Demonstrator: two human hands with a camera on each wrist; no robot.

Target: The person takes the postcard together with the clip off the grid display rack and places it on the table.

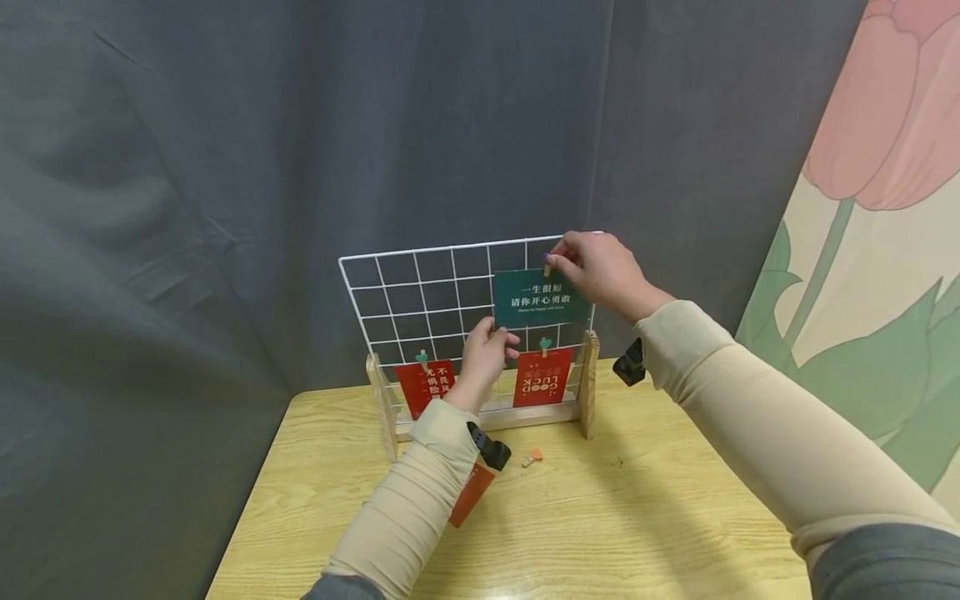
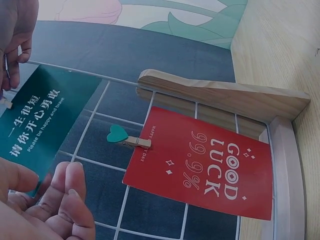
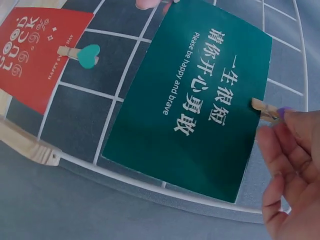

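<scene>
The right hand (image 1: 603, 273) pinches a small wooden clothespin (image 3: 266, 110) with a purple top onto the top edge of a dark green rectangular card (image 1: 540, 297) with white lettering, against the upper right of the white wire grid panel (image 1: 420, 287). The left hand (image 1: 486, 354) holds the card's lower left corner between thumb and curled fingers. Below hang two red cards (image 1: 542, 377) clipped on. The grid's left squares stand bare. The pale wooden bench (image 1: 645, 508) lies open in front.
</scene>
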